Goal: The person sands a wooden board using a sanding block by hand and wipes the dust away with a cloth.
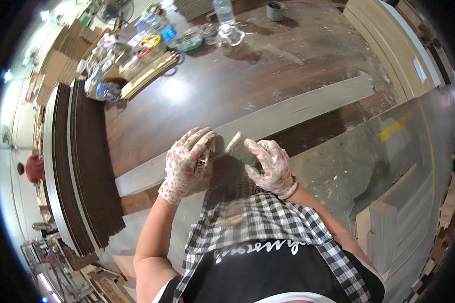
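Currently, both hands are gloved in pink-spotted white fabric and stand over the near edge of a brown table (pixel 187 111). The right hand (pixel 272 169) is partly closed, thumb on one side and fingers on the other, gripping a grey block (pixel 239 150) with a paler edge. The block overlaps the near side of a long grey board (pixel 298 112) in view; contact cannot be confirmed. The left hand (pixel 187 161) has its fingers bent and close together; a crumpled pale item (pixel 202 160) shows at its palm side, but whether it is gripped cannot be told.

The board lies flat, slanting along the table's near edge from the left edge to near the right edge. Dark boards (pixel 93 156) are stacked beside the left edge. Toward the far-left corner sit yellowish strips (pixel 149 74), blue-labelled bottles (pixel 162 30) and a yellow ring (pixel 149 42). A clear bottle (pixel 223 11) and a small tub (pixel 275 11) stand near the far edge. Light-brown panels (pixel 384 48) are stacked by the right edge.
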Motion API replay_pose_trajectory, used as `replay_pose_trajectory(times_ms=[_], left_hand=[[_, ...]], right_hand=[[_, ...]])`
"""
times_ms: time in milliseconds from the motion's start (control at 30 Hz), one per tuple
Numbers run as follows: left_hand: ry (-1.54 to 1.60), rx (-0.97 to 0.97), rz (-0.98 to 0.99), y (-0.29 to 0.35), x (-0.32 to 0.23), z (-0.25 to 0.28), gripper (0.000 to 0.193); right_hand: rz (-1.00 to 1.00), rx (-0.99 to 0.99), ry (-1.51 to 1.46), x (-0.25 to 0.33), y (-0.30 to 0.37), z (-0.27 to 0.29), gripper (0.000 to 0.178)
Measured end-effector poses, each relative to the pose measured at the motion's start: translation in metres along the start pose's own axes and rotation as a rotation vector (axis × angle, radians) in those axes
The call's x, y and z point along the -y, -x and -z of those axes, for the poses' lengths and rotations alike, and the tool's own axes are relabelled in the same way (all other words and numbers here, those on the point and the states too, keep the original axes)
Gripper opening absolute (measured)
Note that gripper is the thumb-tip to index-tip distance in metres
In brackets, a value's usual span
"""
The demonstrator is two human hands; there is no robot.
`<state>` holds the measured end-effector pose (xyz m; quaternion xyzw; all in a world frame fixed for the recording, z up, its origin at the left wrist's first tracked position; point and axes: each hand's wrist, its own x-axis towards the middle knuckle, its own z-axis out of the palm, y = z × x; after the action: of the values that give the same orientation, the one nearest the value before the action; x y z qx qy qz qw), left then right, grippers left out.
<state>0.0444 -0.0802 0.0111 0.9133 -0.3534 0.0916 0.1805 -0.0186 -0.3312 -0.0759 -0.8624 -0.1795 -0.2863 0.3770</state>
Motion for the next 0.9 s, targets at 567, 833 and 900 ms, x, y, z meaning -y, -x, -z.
replay_pose_trajectory(times_ms=[567, 833, 900], left_hand=[[0.439, -0.096, 0.732, 0.247, 0.218, 0.116, 0.020], [1.243, -0.127, 1.036, 0.253, 0.229, 0.116, 0.017], [1.335, -0.158, 1.025, 0.259, 0.239, 0.107, 0.017]], right_hand=[[-0.166, -0.100, 0.248, 0.139, -0.022, -0.104, 0.053], [0.066, 0.130, 0.042, 0.202, -0.025, -0.174, 0.065], [0.171, 0.220, -0.024, 0.224, -0.035, -0.203, 0.065]])
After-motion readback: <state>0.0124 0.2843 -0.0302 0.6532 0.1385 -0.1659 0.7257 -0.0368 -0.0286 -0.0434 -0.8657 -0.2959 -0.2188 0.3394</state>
